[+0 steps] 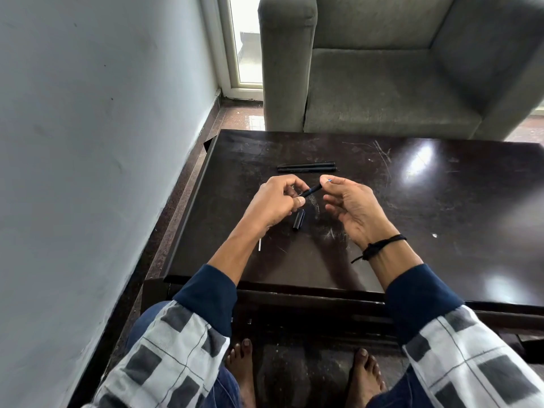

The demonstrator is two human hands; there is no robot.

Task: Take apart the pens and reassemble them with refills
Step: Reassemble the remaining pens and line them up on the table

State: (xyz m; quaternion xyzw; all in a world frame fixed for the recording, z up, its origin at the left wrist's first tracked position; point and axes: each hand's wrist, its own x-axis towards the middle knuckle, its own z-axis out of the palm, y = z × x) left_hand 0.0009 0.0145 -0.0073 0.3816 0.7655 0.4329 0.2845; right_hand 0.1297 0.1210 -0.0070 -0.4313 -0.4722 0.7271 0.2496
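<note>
My left hand (276, 201) pinches the lower end of a short black pen barrel (312, 190) held slanted above the dark table (382, 260). My right hand (350, 207) pinches a thin blue-tipped refill (329, 180) sticking out of the barrel's upper end. Below the hands a black pen cap (298, 220) lies on the table. Two whole black pens (306, 167) lie side by side farther back. A thin white stick (259, 244), perhaps a refill, lies beside my left forearm.
A grey armchair (397, 69) stands right behind the table. A pale wall (103, 142) runs along the left, with a narrow strip of floor between it and the table's left edge. My bare feet are under the table's front edge.
</note>
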